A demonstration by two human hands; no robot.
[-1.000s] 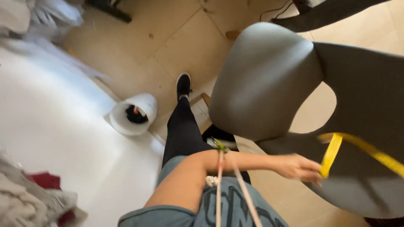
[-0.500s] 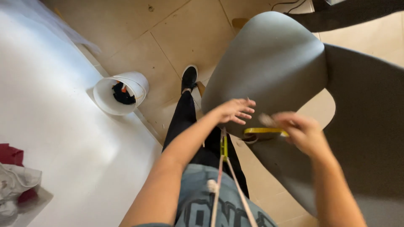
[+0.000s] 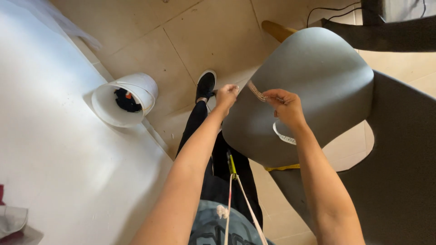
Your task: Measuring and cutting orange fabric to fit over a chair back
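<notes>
White tabletop (image 3: 54, 149) edge at left, tiled floor (image 3: 181, 41) open between it and the grey chair (image 3: 313, 86), both hands raised over the chair back, left hand (image 3: 225, 96) and right hand (image 3: 284, 105) with fingers pinched, apparently, on a measuring tape (image 3: 257, 92) stretched between them

The chair (image 3: 313, 86) on the right is plain matte grey. The measuring tape (image 3: 284, 136) across it shows white with small dark marks, and yellow nearer the body (its other face, apparently). The bucket (image 3: 125, 100) on the left is white, with black and a spot of orange inside. The far floor (image 3: 181, 36) is beige tile. The shoe (image 3: 205, 84) is black with a white sole.
</notes>
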